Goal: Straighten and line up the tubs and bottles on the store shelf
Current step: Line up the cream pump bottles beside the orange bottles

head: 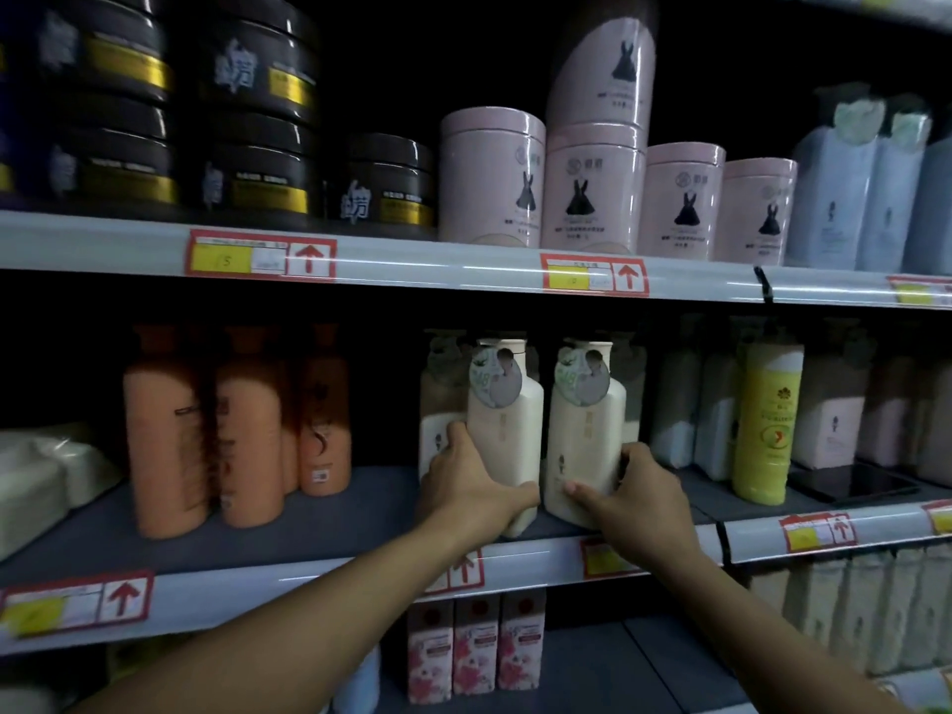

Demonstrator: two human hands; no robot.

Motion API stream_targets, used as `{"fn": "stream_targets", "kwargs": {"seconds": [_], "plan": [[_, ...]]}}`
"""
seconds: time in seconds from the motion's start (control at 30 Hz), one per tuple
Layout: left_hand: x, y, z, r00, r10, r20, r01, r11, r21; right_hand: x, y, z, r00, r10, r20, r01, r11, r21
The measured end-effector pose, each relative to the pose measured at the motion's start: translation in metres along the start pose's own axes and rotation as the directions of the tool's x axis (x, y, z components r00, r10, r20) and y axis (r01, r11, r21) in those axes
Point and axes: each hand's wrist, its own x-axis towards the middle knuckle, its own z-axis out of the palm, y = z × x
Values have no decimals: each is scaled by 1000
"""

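Observation:
Two cream pump bottles stand side by side at the front of the middle shelf (319, 517). My left hand (469, 484) grips the base of the left cream bottle (507, 425). My right hand (636, 499) is wrapped around the lower part of the right cream bottle (584, 435). Both bottles are upright with round paper tags at the neck. More cream bottles stand in the dark behind them. On the upper shelf sit several pink tubs (492, 177), one stacked on another, and stacked black tubs (257, 121).
Orange bottles (165, 430) stand left on the middle shelf, a yellow bottle (767, 420) and pale bottles to the right. White packs (36, 481) lie far left. Floral boxes (474, 646) sit on the lower shelf. Price tags line the shelf edges.

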Motion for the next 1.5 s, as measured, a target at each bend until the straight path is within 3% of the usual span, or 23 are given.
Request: {"fn": "stream_targets", "kwargs": {"seconds": [0.4, 1.5], "plan": [[1, -33, -37, 995, -18, -95, 20, 1000, 20, -9, -36, 31, 996, -57, 62, 53, 997, 61], [21, -57, -19, 979, 50, -198, -55, 998, -17, 4, -31, 61, 993, -116, -2, 116, 988, 100]]}}
